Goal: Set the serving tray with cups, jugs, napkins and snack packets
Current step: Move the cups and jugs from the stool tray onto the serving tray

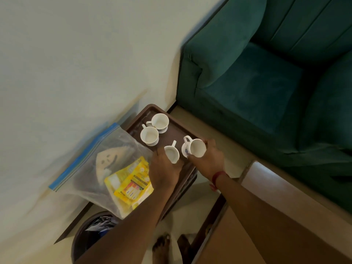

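White ceramic was being set out in the head view, and the cups-and-jugs step of the task was judged to be in hand. A dark brown rectangular plastic serving tray was seen close to a pale wall, and two empty white handled cups were stood together at its far end. A small white ceramic jug was held at the near part of the tray by the left hand, whose fingers were curled closely round its near side; whether its base was down on the tray could not be told. A third white ceramic cup was gripped by the right hand, fingers wrapped round its wall. It was tilted with its mouth towards the camera, just beside the jug. Napkins and snacks were not yet laid: a tan folded napkin and yellow snack packets lay inside a clear zip-seal plastic bag beside the tray. The next move was judged to call for both pieces to be set upright on bare tray and released, and the bag then opened.
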